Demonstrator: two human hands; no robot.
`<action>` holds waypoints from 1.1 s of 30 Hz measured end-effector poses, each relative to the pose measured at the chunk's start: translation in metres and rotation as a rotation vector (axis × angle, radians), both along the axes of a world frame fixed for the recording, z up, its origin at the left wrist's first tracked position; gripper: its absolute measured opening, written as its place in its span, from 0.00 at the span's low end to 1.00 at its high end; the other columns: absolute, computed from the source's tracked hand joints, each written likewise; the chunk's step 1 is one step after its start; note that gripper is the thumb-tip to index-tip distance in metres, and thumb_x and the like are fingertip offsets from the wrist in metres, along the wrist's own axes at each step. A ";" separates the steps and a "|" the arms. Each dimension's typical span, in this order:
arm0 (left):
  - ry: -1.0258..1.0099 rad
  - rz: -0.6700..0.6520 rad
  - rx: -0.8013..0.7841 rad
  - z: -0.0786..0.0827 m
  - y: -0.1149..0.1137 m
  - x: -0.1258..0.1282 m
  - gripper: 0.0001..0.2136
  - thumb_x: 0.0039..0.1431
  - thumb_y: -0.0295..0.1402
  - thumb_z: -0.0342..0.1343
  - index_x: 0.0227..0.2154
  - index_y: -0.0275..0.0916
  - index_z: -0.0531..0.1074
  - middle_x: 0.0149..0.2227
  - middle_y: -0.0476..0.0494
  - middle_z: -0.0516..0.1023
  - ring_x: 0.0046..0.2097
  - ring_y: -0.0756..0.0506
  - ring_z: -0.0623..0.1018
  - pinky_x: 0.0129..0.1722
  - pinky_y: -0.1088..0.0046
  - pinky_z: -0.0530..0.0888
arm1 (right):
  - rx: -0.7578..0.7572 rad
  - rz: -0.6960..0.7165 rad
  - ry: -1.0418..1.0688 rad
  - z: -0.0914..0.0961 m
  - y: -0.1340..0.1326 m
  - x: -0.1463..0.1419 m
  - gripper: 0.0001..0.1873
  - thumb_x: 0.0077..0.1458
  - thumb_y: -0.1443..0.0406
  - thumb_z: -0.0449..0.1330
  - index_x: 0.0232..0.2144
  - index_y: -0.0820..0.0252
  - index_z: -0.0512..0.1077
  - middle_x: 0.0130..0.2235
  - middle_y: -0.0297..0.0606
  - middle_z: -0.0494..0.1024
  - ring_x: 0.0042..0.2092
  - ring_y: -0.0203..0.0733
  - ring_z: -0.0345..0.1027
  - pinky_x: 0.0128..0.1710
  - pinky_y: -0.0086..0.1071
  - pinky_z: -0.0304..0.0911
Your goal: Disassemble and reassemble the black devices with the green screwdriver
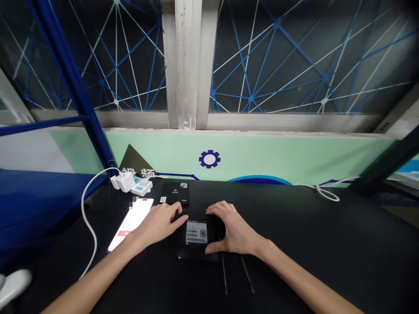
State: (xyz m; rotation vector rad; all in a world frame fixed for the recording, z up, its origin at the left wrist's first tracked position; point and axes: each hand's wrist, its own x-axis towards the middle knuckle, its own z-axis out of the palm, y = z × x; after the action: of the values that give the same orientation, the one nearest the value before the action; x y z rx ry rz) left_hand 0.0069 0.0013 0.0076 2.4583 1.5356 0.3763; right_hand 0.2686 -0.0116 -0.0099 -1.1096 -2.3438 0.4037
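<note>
My right hand (234,229) was cupped around a flat black device (196,254) bearing a barcode label, with fingers and thumb spanning its right side. My left hand (157,224) lay curved just beside it (I cannot tell whether it gripped anything). Both were on a black tabletop (327,244), with a second black device (175,194) ahead and a lit smartphone (131,224) to the left.
</note>
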 end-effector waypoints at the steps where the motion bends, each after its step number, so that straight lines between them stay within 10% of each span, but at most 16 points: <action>1: -0.025 0.012 0.004 0.001 0.000 0.000 0.16 0.67 0.48 0.46 0.36 0.43 0.71 0.24 0.52 0.72 0.28 0.45 0.73 0.27 0.71 0.59 | -0.007 -0.017 0.012 0.000 0.000 0.000 0.41 0.33 0.45 0.76 0.48 0.56 0.71 0.48 0.45 0.74 0.50 0.56 0.65 0.52 0.50 0.61; 33: -0.347 0.103 -0.288 -0.003 0.017 -0.013 0.07 0.49 0.26 0.50 0.20 0.39 0.69 0.21 0.51 0.73 0.26 0.47 0.74 0.26 0.75 0.65 | 0.080 0.079 0.443 -0.017 -0.007 -0.007 0.25 0.58 0.59 0.67 0.56 0.49 0.66 0.46 0.38 0.80 0.44 0.44 0.77 0.43 0.35 0.73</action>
State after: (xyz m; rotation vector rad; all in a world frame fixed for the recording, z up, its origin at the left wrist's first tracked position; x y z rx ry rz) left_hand -0.0059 0.0186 0.0049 1.9802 1.4553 0.5267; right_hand 0.2616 -0.0182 -0.0273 -0.7959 -1.9956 0.5198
